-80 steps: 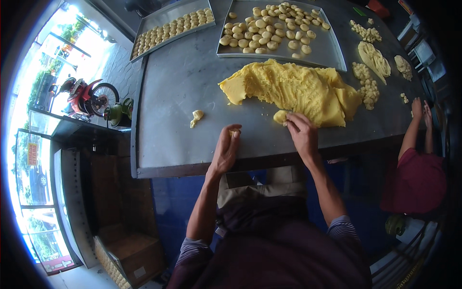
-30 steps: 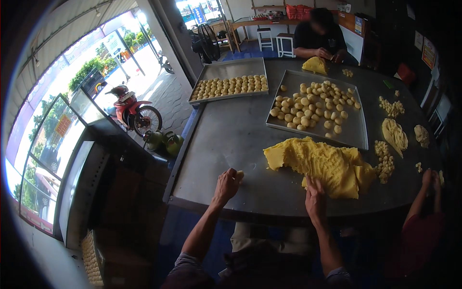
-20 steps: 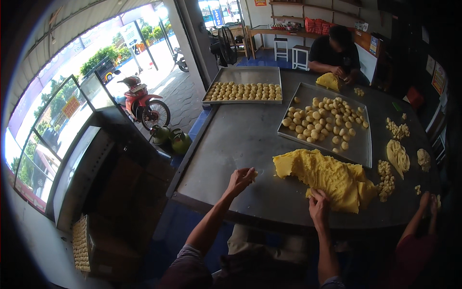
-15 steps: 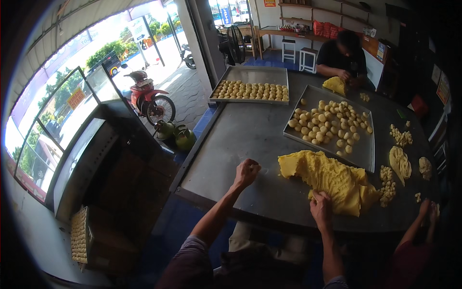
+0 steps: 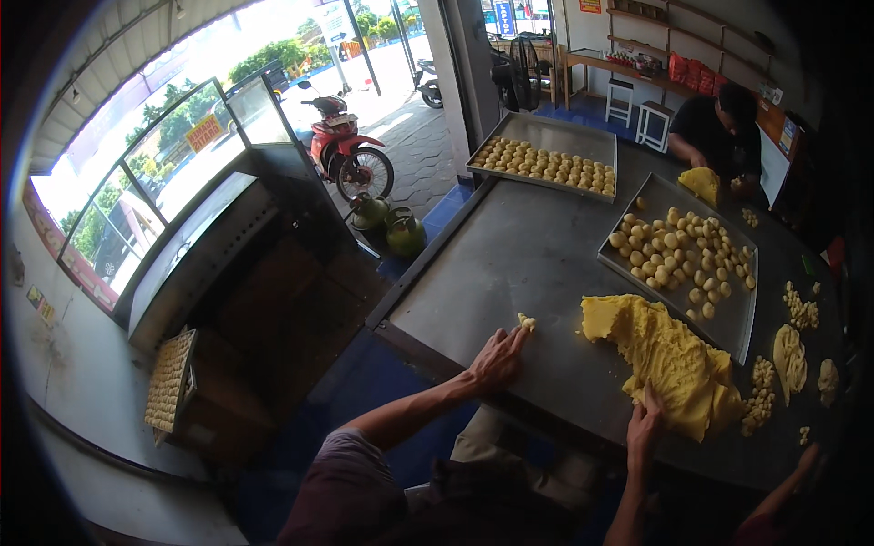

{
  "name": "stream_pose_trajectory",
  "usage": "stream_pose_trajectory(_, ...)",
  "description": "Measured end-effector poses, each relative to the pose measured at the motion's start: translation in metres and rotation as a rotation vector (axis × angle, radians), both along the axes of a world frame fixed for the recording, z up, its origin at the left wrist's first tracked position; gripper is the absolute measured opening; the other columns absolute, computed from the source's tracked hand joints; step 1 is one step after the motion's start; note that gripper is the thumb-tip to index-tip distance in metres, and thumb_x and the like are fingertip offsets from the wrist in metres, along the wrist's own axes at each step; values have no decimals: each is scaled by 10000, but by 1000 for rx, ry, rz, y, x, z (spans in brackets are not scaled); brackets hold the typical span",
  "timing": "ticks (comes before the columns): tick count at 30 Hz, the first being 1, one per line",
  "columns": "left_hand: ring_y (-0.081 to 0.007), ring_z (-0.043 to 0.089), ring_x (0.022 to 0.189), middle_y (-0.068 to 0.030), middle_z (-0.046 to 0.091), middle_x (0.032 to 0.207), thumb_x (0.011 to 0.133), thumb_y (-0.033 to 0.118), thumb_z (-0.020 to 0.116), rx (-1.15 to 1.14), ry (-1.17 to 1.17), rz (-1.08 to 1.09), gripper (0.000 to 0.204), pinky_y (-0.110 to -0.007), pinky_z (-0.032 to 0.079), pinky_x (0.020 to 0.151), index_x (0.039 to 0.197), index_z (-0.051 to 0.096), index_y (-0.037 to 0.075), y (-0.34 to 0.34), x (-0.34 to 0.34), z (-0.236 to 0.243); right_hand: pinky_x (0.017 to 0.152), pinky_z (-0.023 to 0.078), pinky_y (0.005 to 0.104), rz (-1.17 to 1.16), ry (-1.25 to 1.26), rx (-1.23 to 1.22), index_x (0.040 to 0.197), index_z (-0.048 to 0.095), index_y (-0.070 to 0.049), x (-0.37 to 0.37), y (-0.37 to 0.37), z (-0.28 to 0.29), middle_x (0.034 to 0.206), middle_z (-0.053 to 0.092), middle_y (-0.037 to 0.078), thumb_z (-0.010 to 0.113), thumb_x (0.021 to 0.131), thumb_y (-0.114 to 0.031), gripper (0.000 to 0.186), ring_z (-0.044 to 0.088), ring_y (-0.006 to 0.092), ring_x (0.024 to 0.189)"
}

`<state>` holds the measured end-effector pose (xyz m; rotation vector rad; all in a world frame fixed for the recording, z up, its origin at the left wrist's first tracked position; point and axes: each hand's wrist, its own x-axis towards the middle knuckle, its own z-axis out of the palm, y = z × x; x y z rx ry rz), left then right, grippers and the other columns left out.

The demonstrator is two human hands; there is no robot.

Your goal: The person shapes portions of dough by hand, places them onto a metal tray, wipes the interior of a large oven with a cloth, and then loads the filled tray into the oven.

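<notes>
The left hand [image 5: 499, 360] was extended over the metal table [image 5: 464, 273], its fingertips at a small dough piece [image 5: 526, 321] toward one o'clock; whether they gripped it, I could not tell. The right hand [image 5: 645, 420] touched the yellow dough slab [image 5: 669, 364] near its seven o'clock edge, its grip also unclear. A tray [image 5: 730, 326] with dough balls [image 5: 675, 259] lay at the slab's twelve o'clock.
</notes>
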<state>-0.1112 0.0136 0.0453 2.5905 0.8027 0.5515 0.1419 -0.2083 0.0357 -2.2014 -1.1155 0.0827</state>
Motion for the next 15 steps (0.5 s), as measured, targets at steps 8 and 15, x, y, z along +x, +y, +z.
stream_pose_trajectory(8, -312, 601, 1008, -133, 616, 978, 907, 247, 576, 331, -48, -81, 311, -399, 426, 1008, 1115, 570, 16, -38, 24, -29, 855, 487, 410, 94, -87, -211, 1154, 669, 7, 17, 20, 4, 1060, 603, 207, 607, 836, 22, 324, 597, 360, 972)
stream_pose_trajectory(15, -332, 400, 1233, -169, 471, 1159, 894, 263, 545, 425, -66, 120, 307, -571, 193, 1129, 1036, 551, -10, 7, 88, -42, 916, 475, 422, 51, -165, -194, 1233, 585, 65, 18, 7, 14, 1171, 511, 209, 582, 842, 60, 391, 560, 360, 1082)
